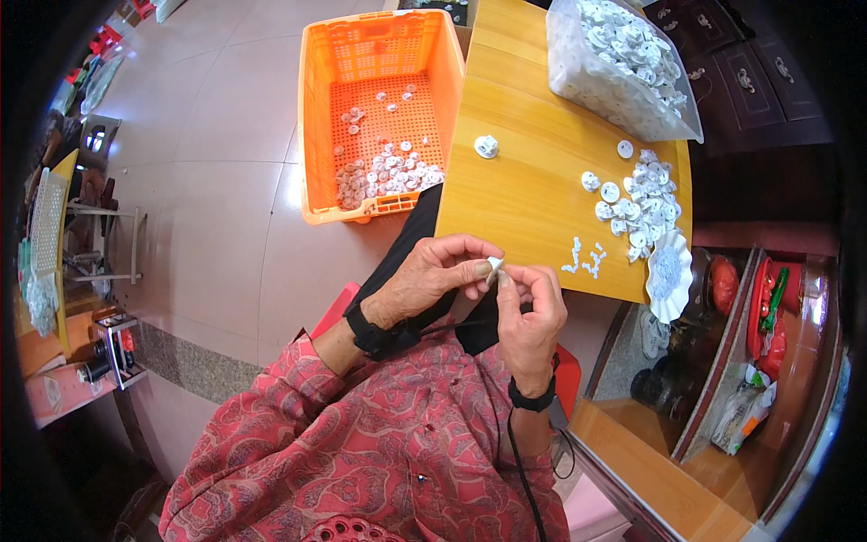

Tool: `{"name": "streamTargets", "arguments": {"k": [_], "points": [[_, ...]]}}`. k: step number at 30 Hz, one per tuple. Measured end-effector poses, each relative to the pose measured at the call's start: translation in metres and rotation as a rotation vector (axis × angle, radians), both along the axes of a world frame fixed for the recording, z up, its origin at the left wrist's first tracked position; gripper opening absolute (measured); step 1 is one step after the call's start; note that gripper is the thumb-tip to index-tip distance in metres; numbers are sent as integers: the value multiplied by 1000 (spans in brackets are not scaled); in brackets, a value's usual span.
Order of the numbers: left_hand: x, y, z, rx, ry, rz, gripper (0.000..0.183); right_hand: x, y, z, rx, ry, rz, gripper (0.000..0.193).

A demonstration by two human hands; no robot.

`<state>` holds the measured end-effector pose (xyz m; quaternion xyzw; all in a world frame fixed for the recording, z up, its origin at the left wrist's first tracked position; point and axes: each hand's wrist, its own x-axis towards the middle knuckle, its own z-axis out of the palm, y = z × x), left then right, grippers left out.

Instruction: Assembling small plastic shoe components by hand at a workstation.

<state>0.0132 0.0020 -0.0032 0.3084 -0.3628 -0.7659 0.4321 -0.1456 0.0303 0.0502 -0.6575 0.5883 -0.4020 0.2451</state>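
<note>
Both hands meet over the near edge of the yellow wooden table (pixel 519 117). My left hand (pixel 433 278) pinches a small round white plastic part (pixel 493 269) between thumb and fingers. My right hand (pixel 533 303) has its thumb and fingertips closed on the same part from the other side; whether it also grips a tiny piece is hidden. Just beyond the hands lie several tiny white pieces (pixel 593 262) on the tabletop. A loose heap of round white plastic parts (pixel 643 200) spreads along the right side. One more white part (pixel 486 146) rests alone farther left.
An orange plastic crate (pixel 313 108), with many white parts inside, stands left of the table. At the far right corner sits a translucent bin (pixel 587 88) full of white parts. A scalloped white dish (pixel 666 303) of tiny pieces lies at the right edge, near open shelves (pixel 713 370).
</note>
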Motion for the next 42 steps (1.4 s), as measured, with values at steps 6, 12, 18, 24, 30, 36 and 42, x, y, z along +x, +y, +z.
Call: {"name": "streamTargets", "arguments": {"k": [6,12,18,24,30,36,42], "points": [[0,0,1,50,24,17,24,0,2,-2,51,-42,-37,7],[-1,1,-2,29,32,12,24,2,1,-3,29,15,-26,6],[-2,2,-5,20,14,16,24,4,0,-6,0,24,6,5],[-1,-2,-3,29,40,11,24,-2,-1,-9,34,-89,-15,5],[23,-15,-10,69,179,243,25,-19,-4,-9,80,-10,-24,7],[69,-43,-49,278,270,548,25,-57,-19,-13,57,281,-116,7],[90,-60,-64,370,320,785,24,-91,-41,-31,-62,531,-245,12]]}}
